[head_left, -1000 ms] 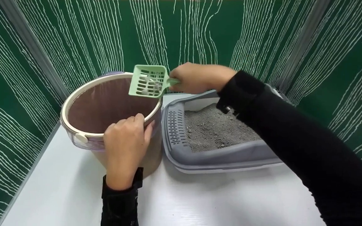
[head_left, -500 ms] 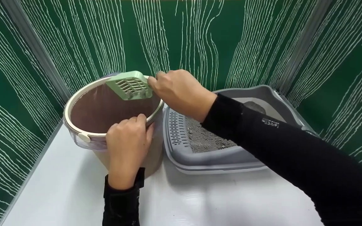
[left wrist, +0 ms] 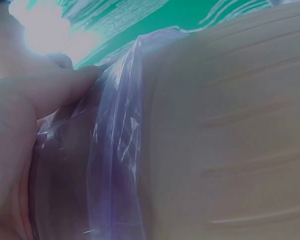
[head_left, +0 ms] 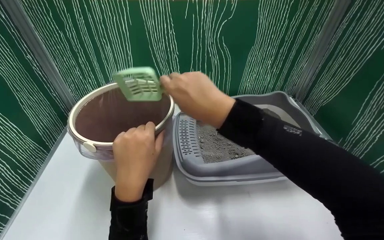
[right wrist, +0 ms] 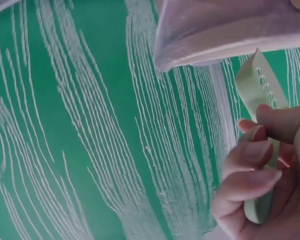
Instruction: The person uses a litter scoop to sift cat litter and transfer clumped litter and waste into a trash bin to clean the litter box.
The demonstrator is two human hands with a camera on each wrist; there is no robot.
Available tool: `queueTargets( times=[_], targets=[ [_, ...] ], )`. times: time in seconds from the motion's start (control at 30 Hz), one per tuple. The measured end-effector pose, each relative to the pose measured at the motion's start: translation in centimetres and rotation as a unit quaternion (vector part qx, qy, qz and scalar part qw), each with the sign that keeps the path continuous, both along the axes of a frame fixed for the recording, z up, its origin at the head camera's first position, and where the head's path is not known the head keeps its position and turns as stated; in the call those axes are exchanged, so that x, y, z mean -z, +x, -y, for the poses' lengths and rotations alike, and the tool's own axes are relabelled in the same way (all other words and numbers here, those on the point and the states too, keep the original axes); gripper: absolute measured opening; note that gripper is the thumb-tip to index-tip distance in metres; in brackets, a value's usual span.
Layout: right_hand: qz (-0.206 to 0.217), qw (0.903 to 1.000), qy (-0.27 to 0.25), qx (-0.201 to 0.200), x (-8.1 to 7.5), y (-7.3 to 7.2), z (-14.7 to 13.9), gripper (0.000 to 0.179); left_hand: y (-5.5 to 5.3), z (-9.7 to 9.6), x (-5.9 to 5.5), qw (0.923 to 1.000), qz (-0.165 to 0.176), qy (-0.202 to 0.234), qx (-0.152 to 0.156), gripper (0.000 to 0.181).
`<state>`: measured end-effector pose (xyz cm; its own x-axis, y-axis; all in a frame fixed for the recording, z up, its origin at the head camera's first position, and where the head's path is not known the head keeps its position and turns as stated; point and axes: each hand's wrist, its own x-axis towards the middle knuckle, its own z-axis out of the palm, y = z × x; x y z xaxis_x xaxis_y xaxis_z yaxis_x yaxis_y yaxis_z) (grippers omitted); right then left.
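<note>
My right hand point(head_left: 192, 93) grips the handle of a green slotted litter scoop point(head_left: 138, 85), its fingers curled round the handle point(right wrist: 260, 207) in the right wrist view. The scoop is tilted over the far side of a round trash can point(head_left: 122, 196), blurred in the head view, with no clumps showing on it. My left hand point(head_left: 135, 146) holds the can's cream rim point(head_left: 78, 110) at the near side, fingers over the top and thumb outside. A clear purplish bag point(left wrist: 117, 145) lines the can and folds down over its outside. The can's bottom is hidden.
A grey litter box point(head_left: 232, 171) with grey litter point(head_left: 218, 146) stands right of the can, partly behind my right arm. Both stand on a white tabletop point(head_left: 212, 213). Green walls point(head_left: 208, 36) with white wavy lines enclose the back and sides.
The scoop went left over the can and tipped from lying level with whitish clumps on it; the clumps no longer show. Since half a second ago it has lifted slightly. My left hand stays on the rim.
</note>
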<state>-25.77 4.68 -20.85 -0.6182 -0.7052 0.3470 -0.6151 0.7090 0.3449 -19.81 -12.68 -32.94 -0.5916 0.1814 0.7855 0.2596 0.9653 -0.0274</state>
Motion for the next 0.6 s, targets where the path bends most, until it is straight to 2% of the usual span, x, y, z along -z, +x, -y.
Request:
queueTargets(
  times=[0.07, 0.13, 0.23, 0.33, 0.4, 0.5, 0.6],
  targets=[
    [0.052, 0.9966, -0.063, -0.008, -0.9, -0.3, -1.4, 0.021, 0.0, -0.1, 0.0, 1.0, 0.003, 0.002, 0.002, 0.035],
    [0.101, 0.9882, -0.115, 0.006, -1.9, -0.8, -3.3, 0.028, 0.0, -0.1, -0.1, 1.0, 0.007, 0.005, 0.004, 0.036],
    [0.191, 0.9681, -0.145, 0.074, -3.3, -1.9, -6.5, 0.04, 0.0, -0.1, -0.1, 0.9999, 0.012, 0.008, 0.005, 0.038],
    [0.286, 0.9389, -0.12, 0.149, -3.9, -3.6, -10.0, 0.047, 0.1, 0.0, -0.2, 0.9999, 0.013, 0.008, 0.002, 0.04],
    [0.352, 0.9143, -0.086, 0.182, -3.4, -5.0, -12.5, 0.049, 0.1, 0.0, -0.2, 0.9999, 0.013, 0.007, 0.0, 0.041],
    [0.423, 0.8805, -0.036, 0.21, -1.7, -6.7, -16.2, 0.048, 0.0, 0.0, -0.2, 0.9999, 0.012, 0.007, -0.002, 0.04],
    [0.484, 0.8427, -0.026, 0.234, 1.0, -7.8, -19.3, 0.042, 0.0, 0.0, -0.2, 0.9999, 0.014, 0.006, -0.003, 0.04]
  ],
)
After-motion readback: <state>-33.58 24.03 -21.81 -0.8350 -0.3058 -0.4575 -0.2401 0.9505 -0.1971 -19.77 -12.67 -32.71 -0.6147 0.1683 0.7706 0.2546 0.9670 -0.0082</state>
